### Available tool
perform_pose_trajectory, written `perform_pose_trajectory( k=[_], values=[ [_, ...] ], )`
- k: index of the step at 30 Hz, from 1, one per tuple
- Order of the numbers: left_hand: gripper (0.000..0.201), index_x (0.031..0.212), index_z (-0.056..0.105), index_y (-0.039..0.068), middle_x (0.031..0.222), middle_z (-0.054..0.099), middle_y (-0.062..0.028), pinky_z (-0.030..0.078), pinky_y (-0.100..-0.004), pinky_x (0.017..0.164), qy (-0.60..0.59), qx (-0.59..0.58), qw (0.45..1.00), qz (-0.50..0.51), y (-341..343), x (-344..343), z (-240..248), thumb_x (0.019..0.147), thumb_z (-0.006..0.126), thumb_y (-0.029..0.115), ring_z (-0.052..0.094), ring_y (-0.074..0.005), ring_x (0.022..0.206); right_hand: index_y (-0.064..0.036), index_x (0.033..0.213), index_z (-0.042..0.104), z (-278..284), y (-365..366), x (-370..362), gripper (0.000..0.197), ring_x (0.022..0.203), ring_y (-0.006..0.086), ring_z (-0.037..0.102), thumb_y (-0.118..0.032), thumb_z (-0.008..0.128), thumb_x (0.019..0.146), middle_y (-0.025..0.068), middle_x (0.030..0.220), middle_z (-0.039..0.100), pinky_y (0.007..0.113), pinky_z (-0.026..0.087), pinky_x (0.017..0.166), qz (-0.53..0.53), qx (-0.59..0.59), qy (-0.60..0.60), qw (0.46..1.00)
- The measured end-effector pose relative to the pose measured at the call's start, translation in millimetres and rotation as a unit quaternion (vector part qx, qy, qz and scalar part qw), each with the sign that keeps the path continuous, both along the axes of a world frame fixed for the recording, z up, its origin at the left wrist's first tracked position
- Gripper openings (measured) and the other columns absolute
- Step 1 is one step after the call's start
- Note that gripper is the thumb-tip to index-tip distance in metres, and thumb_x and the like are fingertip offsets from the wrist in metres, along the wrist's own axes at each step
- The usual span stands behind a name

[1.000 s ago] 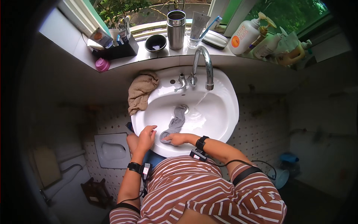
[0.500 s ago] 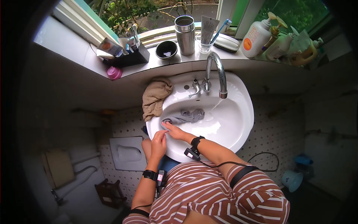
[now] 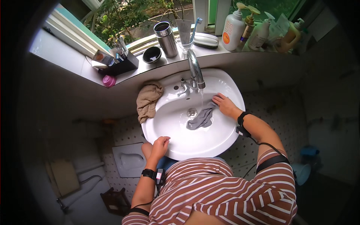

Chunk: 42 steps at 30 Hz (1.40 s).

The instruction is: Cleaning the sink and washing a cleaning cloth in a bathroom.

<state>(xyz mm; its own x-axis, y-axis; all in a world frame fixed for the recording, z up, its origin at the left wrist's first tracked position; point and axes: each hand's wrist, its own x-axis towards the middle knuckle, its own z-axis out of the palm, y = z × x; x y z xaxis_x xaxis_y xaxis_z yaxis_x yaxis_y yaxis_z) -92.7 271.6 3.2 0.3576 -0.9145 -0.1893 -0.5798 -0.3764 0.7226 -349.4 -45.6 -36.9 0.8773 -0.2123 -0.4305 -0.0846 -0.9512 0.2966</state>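
Observation:
A wet grey cloth (image 3: 202,119) lies stretched across the inside of the white washbasin (image 3: 176,144), beside the drain (image 3: 192,112). My right hand (image 3: 227,106) is at the basin's right wall, its fingers closed on the cloth's far end. Over the near left rim is my left hand (image 3: 160,146), fingers curled together with nothing seen in them, apart from the cloth. Water runs from the curved chrome faucet (image 3: 195,69) into the bowl. The faucet's lever handle (image 3: 183,88) stands just left of its base.
A crumpled brown cloth (image 3: 149,100) drapes over the basin's left rim. Along the windowsill stand a black holder (image 3: 122,66), a dark bowl (image 3: 152,55), a steel flask (image 3: 166,41), a brush (image 3: 206,40) and several pump bottles (image 3: 233,32). A squat toilet (image 3: 129,159) lies at left.
My right hand has moved from the basin's left side to its right wall, taking the grey cloth along. My left hand stays near the left rim, now apart from it. The view has shifted.

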Motion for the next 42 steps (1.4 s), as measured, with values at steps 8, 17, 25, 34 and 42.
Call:
perform_pose_trajectory(
  k=[8,17,25,34,42],
  values=[
    [0.015,0.094,0.063,0.0,0.085,0.064,-0.0147,0.048,-0.0277,0.065,-0.037,0.008,0.999,0.006,14.0,-8.4,7.1,0.082,0.055,0.007,0.061,-0.0212,0.071,-0.0064,0.105,0.064,12.3,62.5,-15.1,0.031,0.121,0.0219,0.042,-0.017,0.051,0.079,0.0121,0.125,0.051,0.036,0.033,0.097,-0.151,0.076,0.079,0.982],
    [0.016,0.093,0.063,0.0,0.087,0.063,-0.0177,0.049,-0.0321,0.07,0.015,-0.028,0.999,0.016,-31.9,-51.9,16.1,0.081,0.054,0.006,0.062,-0.0274,0.077,-0.0005,0.094,0.059,46.1,89.3,22.9,0.026,0.085,0.0354,0.058,-0.003,0.044,0.072,0.0215,0.09,0.06,0.039,0.043,0.076,-0.297,0.51,-0.161,0.791],
    [0.023,0.098,0.061,0.003,0.092,0.061,-0.0141,0.048,-0.0308,0.073,-0.047,-0.147,0.97,0.189,-25.9,-63.7,13.9,0.078,0.05,-0.003,0.061,-0.0254,0.082,-0.0058,0.111,0.054,5.0,181.8,104.6,0.039,0.097,0.0366,0.056,-0.003,0.041,0.074,0.0216,0.102,0.059,0.04,0.044,0.082,-0.156,0.563,-0.206,0.785],
    [0.019,0.098,0.062,-0.001,0.088,0.065,-0.0099,0.049,-0.0264,0.071,0.035,-0.064,0.981,0.181,32.3,-51.2,-7.5,0.084,0.049,0.004,0.061,-0.0145,0.074,-0.0112,0.1,0.064,2.4,123.2,7.1,0.027,0.087,0.0288,0.062,-0.017,0.045,0.081,0.0133,0.095,0.064,0.04,0.048,0.072,-0.124,0.335,-0.009,0.934],
    [0.018,0.094,0.064,0.001,0.084,0.065,-0.0148,0.048,-0.0296,0.069,0.035,-0.011,0.997,0.064,-20.5,-59.3,5.5,0.082,0.054,0.01,0.062,-0.0224,0.073,-0.0099,0.104,0.063,58.1,49.3,-0.4,0.03,0.092,0.0287,0.061,-0.013,0.048,0.079,0.015,0.101,0.063,0.04,0.047,0.081,-0.352,0.265,-0.138,0.887]
  ],
)
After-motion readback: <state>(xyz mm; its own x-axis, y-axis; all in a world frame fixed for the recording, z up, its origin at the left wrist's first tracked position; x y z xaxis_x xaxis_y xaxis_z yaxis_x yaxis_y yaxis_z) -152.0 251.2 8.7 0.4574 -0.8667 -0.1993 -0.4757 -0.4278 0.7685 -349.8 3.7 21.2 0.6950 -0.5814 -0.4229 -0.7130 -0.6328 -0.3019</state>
